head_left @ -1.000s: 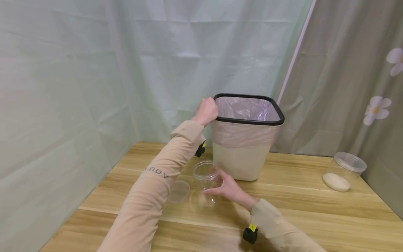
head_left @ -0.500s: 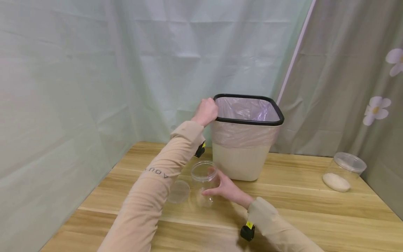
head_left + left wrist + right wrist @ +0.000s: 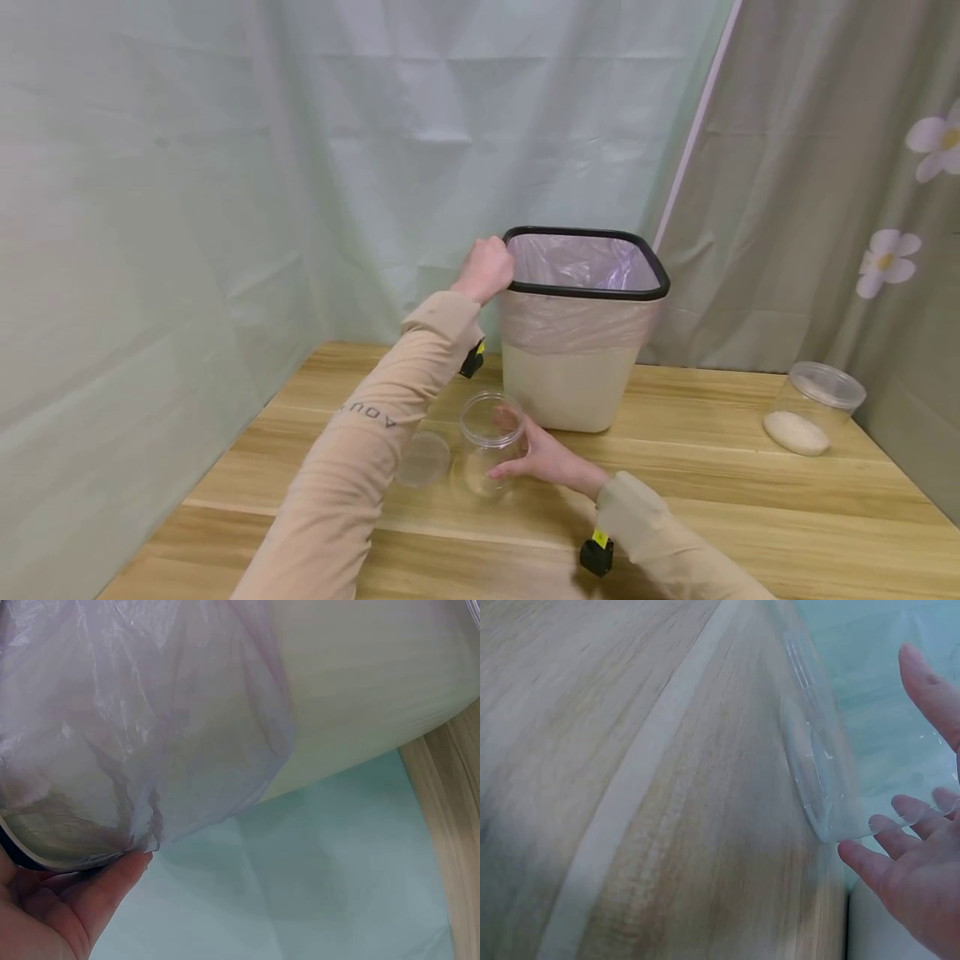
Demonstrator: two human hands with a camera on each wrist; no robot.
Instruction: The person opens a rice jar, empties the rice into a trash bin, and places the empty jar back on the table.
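Observation:
My left hand [image 3: 486, 268] grips the black rim [image 3: 588, 292] of a cream trash bin [image 3: 566, 387] at its left side. A translucent bag [image 3: 172, 727] lines the bin and folds down outside it; in the left wrist view, a fingertip lies at the bag's edge. In front of the bin, my right hand [image 3: 536, 454] holds a clear, lidless plastic jar [image 3: 477, 467] upright, thumb on the near side and fingers round the far side. In the right wrist view, the fingertips [image 3: 885, 823] lie along the jar's wall. The jar looks see-through, with no contents visible.
A clear round lid [image 3: 422, 460] lies on the wooden table [image 3: 675, 517], left of the jar and partly behind the left sleeve. At the far right, a lidded clear jar [image 3: 825, 387] with white material at its bottom stands near the table's edge. Curtains [image 3: 480, 125] hang behind.
The head view has shifted slightly. Over the last half second, the right hand and jar have come a little nearer and to the right. The left hand stays on the bin's rim.

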